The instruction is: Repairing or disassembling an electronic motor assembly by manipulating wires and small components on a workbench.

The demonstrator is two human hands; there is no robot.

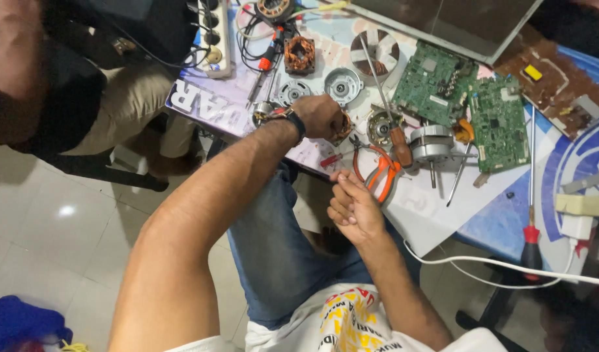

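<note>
Your left hand (320, 116), wrist in a dark watch (291, 119): fingers curled down and clenched on a copper-wound motor stator (343, 128), which sits on the white tabletop (429, 208) and is mostly hidden under your palm.

Your right hand (353, 207): near the table's front edge, palm up, fingers loosely bent; whether anything lies between them cannot be told.

Just beside the right fingertips: orange-handled pliers (381, 171), lying flat, jaws toward the stator.

Touching distance right of the stator: brown-handled screwdriver (392, 127), shaft running up over a round silver motor housing (379, 126).

Right of that: grey cylindrical motor (431, 143) with shaft.

Above your left hand: two round silver end caps (343, 85), a second copper coil pack (299, 55), a red-handled tool (269, 57).

Farther right: two green circuit boards (499, 124).

Table's right edge: red-handled screwdriver (531, 221), white cable (501, 266).

Upper left: another person's arm (16, 65), seated.
</note>
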